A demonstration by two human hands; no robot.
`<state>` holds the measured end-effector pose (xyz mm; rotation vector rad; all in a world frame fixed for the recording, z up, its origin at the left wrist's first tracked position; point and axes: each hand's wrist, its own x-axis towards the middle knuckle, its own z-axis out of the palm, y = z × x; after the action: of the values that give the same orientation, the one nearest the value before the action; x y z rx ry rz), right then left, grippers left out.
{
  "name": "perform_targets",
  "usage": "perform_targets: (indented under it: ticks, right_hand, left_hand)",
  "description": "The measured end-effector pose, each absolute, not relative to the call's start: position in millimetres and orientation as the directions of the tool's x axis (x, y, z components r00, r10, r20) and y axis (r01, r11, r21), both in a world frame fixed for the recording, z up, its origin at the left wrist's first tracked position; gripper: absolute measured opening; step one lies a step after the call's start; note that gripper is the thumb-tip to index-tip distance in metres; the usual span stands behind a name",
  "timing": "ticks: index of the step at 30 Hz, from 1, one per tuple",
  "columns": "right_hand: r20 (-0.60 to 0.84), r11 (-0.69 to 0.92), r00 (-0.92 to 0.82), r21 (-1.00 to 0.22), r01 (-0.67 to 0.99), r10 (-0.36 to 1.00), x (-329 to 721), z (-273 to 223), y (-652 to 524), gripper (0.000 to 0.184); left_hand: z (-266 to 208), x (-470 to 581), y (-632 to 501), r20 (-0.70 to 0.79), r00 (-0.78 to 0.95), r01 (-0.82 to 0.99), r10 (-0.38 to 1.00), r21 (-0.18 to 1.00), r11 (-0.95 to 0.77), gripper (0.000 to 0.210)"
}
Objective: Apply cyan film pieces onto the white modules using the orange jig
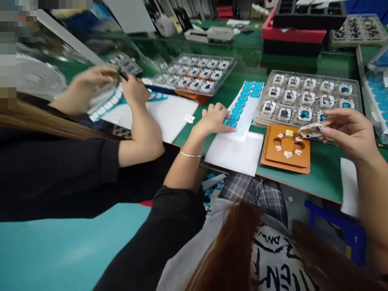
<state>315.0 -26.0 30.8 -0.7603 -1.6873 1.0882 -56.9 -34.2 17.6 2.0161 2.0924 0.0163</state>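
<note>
Only broken black letters, seemingly "DNV" and "EN", show on the white shirt [273, 258].

We count two hands of our own: the left hand [214, 118] presses fingertips on one sticker sheet [244, 106], and the right hand [348, 131] pinches one small clear part [309, 130]. Just below that pinch lies one orange jig [286, 148]. Just beyond it sits one clear tray [307, 99] with three rows of five parts, fifteen in all. Beneath the left wrist lies one white sheet [235, 155]. Far left of our grip, a co-worker's two hands [133, 89] work at a second tray [197, 73].
</note>
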Motion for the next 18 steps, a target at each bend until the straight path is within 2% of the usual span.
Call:
perform_targets:
  ticks: [4,10,14,18]
  right_hand:
    - [0.401,0.443,-0.449,-0.896,-0.011,0.799,314.2,32.2,-32.9,0.027]
    - [0.388,0.462,-0.472,-0.886,0.046,0.792,313.0,33.0,-35.3,0.025]
    - [0.348,0.452,-0.524,-0.888,0.082,0.777,312.7,33.0,-37.4,0.025]
    - [0.318,0.512,-0.570,-0.831,0.217,0.757,315.3,35.0,-38.9,0.026]
  left_hand:
    - [11.3,-60.5,-21.9,-0.231,-0.084,0.977,0.969,0.174,0.126,0.045]
    - [8.6,-61.6,-4.3,-0.283,-0.096,0.980,0.954,0.144,0.141,0.055]
    - [13.4,-56.0,-13.1,-0.205,-0.086,0.981,0.975,0.154,0.119,0.049]
    - [25.7,-44.4,-37.6,-0.043,-0.016,0.977,0.999,0.210,0.025,0.024]
